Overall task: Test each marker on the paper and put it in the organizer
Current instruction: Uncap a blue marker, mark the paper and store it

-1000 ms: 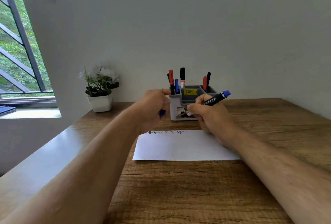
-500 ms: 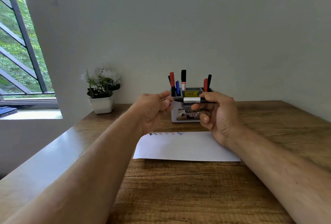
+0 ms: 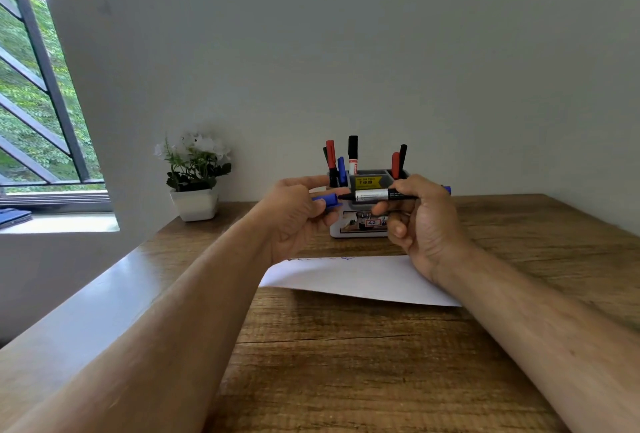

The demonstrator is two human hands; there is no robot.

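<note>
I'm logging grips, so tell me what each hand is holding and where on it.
The right hand grips the marker around its rear barrel; the left hand pinches its blue cap near the closed end.

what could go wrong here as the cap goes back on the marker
1. The marker is held level in the right hand with its bare tip facing the blue cap in the left hand; a slight misalignment could ink the fingers.
2. Both hands work just in front of the organizer, so a forward slip might knock it.
3. The paper lies unweighted under the wrists and could shift.
</note>
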